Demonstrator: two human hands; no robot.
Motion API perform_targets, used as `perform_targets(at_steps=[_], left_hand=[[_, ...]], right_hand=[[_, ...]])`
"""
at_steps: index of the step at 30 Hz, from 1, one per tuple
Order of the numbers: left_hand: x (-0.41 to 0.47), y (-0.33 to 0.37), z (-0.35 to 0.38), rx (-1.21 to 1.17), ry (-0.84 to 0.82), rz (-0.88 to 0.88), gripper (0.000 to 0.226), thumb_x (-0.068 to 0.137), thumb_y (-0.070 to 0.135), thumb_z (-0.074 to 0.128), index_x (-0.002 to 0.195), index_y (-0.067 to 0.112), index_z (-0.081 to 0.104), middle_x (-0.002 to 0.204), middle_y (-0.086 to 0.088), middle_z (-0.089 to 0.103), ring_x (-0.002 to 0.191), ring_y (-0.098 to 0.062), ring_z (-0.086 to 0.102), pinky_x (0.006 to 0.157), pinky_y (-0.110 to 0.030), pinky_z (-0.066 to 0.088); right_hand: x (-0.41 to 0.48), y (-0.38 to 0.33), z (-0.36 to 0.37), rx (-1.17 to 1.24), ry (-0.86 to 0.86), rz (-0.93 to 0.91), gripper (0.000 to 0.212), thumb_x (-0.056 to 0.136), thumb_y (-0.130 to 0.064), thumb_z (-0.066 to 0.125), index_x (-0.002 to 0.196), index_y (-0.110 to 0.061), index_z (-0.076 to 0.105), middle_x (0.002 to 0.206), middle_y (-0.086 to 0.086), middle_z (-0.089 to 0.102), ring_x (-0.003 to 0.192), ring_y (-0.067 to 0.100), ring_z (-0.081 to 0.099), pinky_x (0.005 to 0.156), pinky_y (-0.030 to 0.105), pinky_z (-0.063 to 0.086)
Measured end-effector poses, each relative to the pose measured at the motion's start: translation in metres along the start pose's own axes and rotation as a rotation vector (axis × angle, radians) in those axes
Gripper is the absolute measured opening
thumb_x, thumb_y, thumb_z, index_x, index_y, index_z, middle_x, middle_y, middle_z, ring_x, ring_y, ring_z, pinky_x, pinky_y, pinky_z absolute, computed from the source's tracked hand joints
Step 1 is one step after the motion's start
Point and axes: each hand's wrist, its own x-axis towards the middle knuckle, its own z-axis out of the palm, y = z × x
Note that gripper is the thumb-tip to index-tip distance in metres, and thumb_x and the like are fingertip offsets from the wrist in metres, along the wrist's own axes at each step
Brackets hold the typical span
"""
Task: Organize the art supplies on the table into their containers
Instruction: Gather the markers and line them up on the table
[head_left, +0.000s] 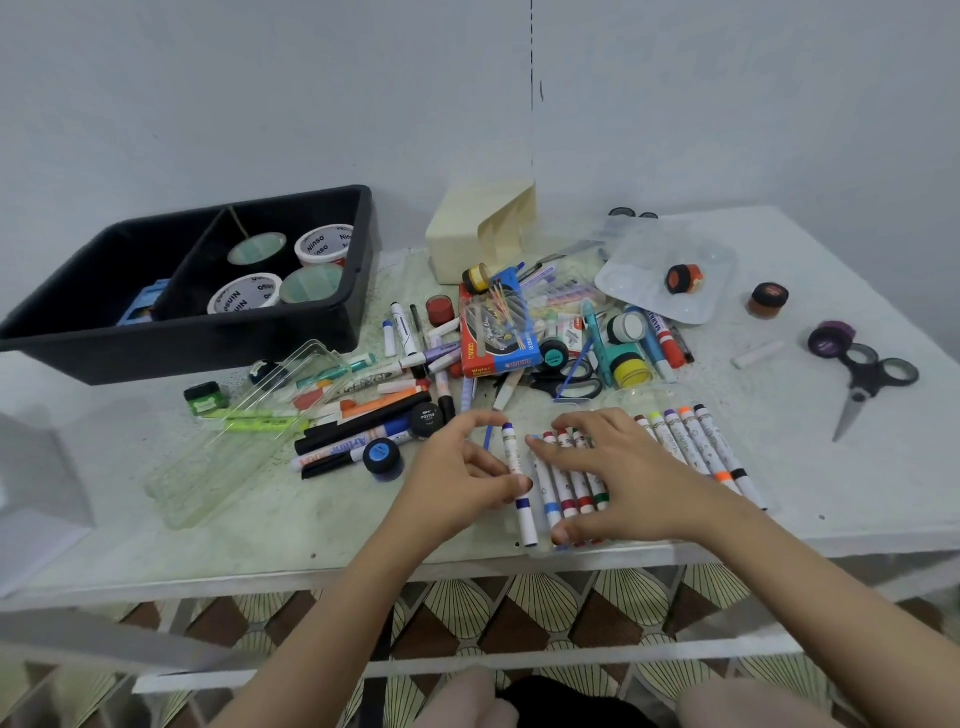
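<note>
Pinching hand: left hand (457, 470) gripped a dark-blue marker (513, 451) just left of the marker row (696, 441), probably to add it.
Steadying hand: right hand (615, 467) lay flat, fingers spread, on the row, seemingly preventing rolling.
Loose supplies (498, 332): heaped behind the row.

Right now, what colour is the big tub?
The tub is black, clearest in the head view.

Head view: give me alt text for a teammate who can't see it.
At a cluttered table, the left hand pinches a blue-capped marker beside a row of markers that the right hand rests on. Behind them lie loose pens and paint pots, with a black bin at the back left.
</note>
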Motion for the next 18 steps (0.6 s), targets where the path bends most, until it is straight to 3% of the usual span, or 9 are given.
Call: perform_targets(at_steps=[4,8,13,18], left_hand=[[0.001,-0.006,0.004,0.168,-0.004,0.028,0.054,0.066,0.019,0.084,0.111,0.026,0.055,0.071,-0.001,0.069,0.057,-0.005,0.062,0.060,-0.022,0.053],[0.001,-0.011,0.007,0.288,0.006,0.080,0.055,0.068,0.026,0.083,0.117,0.025,0.058,0.074,0.001,0.068,0.053,0.004,0.054,0.054,-0.011,0.043],[0.000,-0.013,0.004,0.402,-0.043,0.177,0.055,0.076,0.032,0.076,0.127,0.037,0.056,0.073,0.002,0.062,0.054,0.002,0.048,0.056,-0.014,0.042],[-0.003,-0.014,0.000,0.536,-0.095,0.243,0.063,0.076,0.046,0.071,0.134,0.039,0.047,0.080,0.006,0.053,0.066,-0.002,0.046,0.065,-0.024,0.044]], right_hand=[[-0.002,0.003,0.002,0.018,0.009,-0.010,0.091,0.067,-0.076,0.059,0.144,-0.046,0.020,0.151,-0.006,0.018,0.135,0.012,0.008,0.107,0.025,0.012],[-0.002,0.005,0.005,0.043,0.018,-0.013,0.093,0.060,-0.083,0.045,0.143,-0.049,0.019,0.151,-0.006,0.019,0.134,0.010,0.009,0.108,0.027,0.014],[-0.002,0.007,0.007,0.042,0.025,-0.013,0.091,0.064,-0.078,0.051,0.144,-0.047,0.020,0.151,-0.007,0.018,0.135,0.009,0.007,0.106,0.025,0.013],[-0.004,0.010,0.008,0.076,0.050,-0.030,0.096,0.057,-0.084,0.040,0.143,-0.047,0.022,0.150,-0.009,0.019,0.134,0.007,0.008,0.108,0.026,0.014]])
